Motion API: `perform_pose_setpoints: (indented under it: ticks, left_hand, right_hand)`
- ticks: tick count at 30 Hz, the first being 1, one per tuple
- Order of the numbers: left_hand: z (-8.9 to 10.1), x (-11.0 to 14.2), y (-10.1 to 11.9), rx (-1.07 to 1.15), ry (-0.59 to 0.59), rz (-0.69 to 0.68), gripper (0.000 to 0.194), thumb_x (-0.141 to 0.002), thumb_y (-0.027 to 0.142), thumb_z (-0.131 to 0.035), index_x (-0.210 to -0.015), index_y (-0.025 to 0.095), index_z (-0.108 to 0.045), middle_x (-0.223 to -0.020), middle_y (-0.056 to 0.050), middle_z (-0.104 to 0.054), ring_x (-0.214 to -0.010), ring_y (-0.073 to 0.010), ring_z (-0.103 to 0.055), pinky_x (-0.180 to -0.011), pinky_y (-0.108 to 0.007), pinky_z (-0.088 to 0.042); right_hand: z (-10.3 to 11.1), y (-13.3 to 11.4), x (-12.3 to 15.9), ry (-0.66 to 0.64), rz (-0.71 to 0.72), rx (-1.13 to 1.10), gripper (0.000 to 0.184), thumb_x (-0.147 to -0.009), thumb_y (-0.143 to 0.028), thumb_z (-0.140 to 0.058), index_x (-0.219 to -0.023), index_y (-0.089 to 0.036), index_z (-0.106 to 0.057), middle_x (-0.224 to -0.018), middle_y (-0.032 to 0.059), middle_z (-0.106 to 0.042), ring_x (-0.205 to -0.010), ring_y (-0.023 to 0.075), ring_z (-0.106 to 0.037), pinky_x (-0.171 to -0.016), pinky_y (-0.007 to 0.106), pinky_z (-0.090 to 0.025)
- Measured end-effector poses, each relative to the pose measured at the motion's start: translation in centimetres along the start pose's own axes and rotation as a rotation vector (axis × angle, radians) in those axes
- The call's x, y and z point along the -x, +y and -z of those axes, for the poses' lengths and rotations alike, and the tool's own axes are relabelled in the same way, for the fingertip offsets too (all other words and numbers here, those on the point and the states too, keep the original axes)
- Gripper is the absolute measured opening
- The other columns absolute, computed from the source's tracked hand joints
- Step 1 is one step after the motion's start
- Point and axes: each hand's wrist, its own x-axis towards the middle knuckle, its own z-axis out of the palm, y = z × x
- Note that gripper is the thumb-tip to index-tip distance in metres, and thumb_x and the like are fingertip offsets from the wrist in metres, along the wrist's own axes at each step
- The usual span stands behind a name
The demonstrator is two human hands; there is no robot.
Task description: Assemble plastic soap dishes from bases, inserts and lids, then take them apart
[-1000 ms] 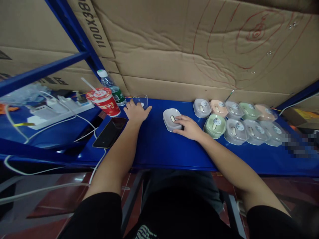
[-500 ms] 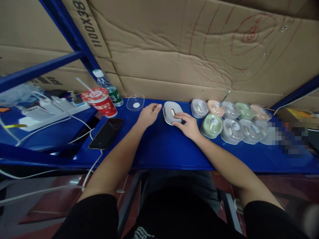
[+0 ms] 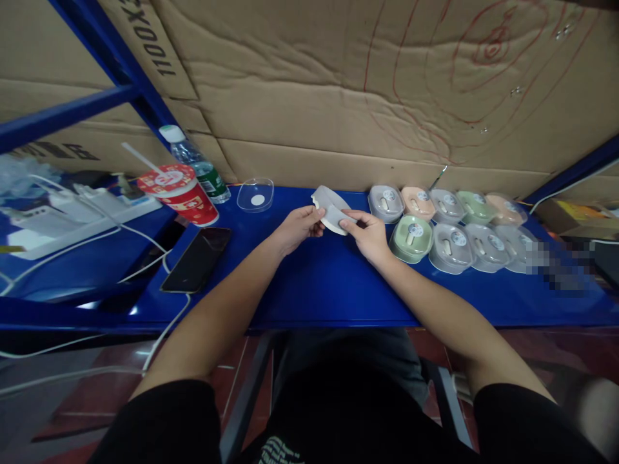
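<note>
Grey box (image 3: 333, 205) is the piece being worked: up in both hands, tilted, roughly mid-table, over the blue table (image 3: 333, 290), a bit left of the rows. Left hand (image 3: 300, 229) is closed on its left near edge, thumb and fingers pinching. Right hand (image 3: 370, 235) grips its right side, thumb on the near face. Can't tell from here if that's the whole box or just one part of it; insides hidden.

Clear cover (image 3: 247, 192) lies flat on the far left, apart from both hands, round white spot on it. Looks to me like it goes with the held piece. So the cover is off, and the piece is in hand, not set in the rows.

Right side: nine covered boxes in two rows, each apparently with its clear top on. Far row five, starting with a grey one (image 3: 385, 204) at the left end; near row four, starting with a green one (image 3: 411, 238). Neither hand is on any of them. Right end of the near row is partly pixelated, so that count is my best read.

By my judgement: nine closed up, one apart and in hand.

Left of the cover: bottle (image 3: 207, 174), red cup (image 3: 193, 203), phone (image 3: 196, 261) nearer. None touched.
</note>
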Motion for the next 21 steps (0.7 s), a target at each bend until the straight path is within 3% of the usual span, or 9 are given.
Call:
perform_pose_setpoints:
  ticks: [3,6,12,16,21]
  left_hand:
    - [0.2,-0.2,0.1,-0.03,0.022,0.016,0.028,-0.098,0.038,-0.069,-0.078,0.02,-0.061,-0.074,-0.004,-0.067,-0.062,-0.0122,-0.059,-0.068,-0.031,-0.051]
    - [1.1,-0.6,0.4,-0.188,0.141,-0.006,0.027,-0.097,0.032,-0.066,-0.074,0.02,-0.055,-0.068,-0.001,-0.064,-0.059,-0.0124,-0.058,-0.065,-0.029,-0.048]
    - [3.1,-0.5,0.8,-0.763,0.438,-0.274,0.023,-0.087,0.027,-0.069,-0.073,0.023,-0.051,-0.066,0.003,-0.06,-0.062,-0.0153,-0.056,-0.063,-0.031,-0.039]
    - [3.0,-0.2,0.9,-0.903,0.468,-0.296,0.021,-0.084,0.024,-0.068,-0.073,0.023,-0.051,-0.072,0.001,-0.061,-0.068,-0.0173,-0.057,-0.069,-0.035,-0.044]
    - [3.6,-1.0,0.2,-1.003,0.486,-0.462,0.018,-0.083,0.021,-0.066,-0.076,0.023,-0.05,-0.093,-0.005,-0.061,-0.089,-0.0223,-0.06,-0.087,-0.042,-0.051]
  right_hand:
    - [0.3,0.2,-0.4,0.08,-0.095,-0.111,0.056,-0.079,-0.074,-0.076,-0.102,-0.022,-0.077,-0.108,0.0087,-0.081,-0.104,0.0274,-0.076,-0.097,0.048,-0.063]
    - [0.6,-0.1,-0.6,0.162,-0.179,-0.192,0.058,-0.077,-0.077,-0.075,-0.094,-0.022,-0.071,-0.091,0.0026,-0.076,-0.089,0.0203,-0.074,-0.081,0.039,-0.067]
    - [0.3,-0.8,-0.3,0.129,-0.329,-0.189,0.061,-0.08,-0.084,-0.066,-0.083,-0.024,-0.054,-0.067,-0.0029,-0.064,-0.063,0.0159,-0.072,-0.05,0.024,-0.06]
    - [0.3,-0.9,-0.2,0.069,-0.329,-0.159,0.06,-0.086,-0.083,-0.061,-0.086,-0.025,-0.05,-0.065,-0.0028,-0.065,-0.06,0.0176,-0.076,-0.045,0.021,-0.056]
    - [0.4,-0.8,-0.3,0.031,-0.348,-0.128,0.056,-0.09,-0.078,-0.061,-0.104,-0.025,-0.052,-0.071,-0.0044,-0.066,-0.053,0.0153,-0.072,-0.041,0.021,-0.051]
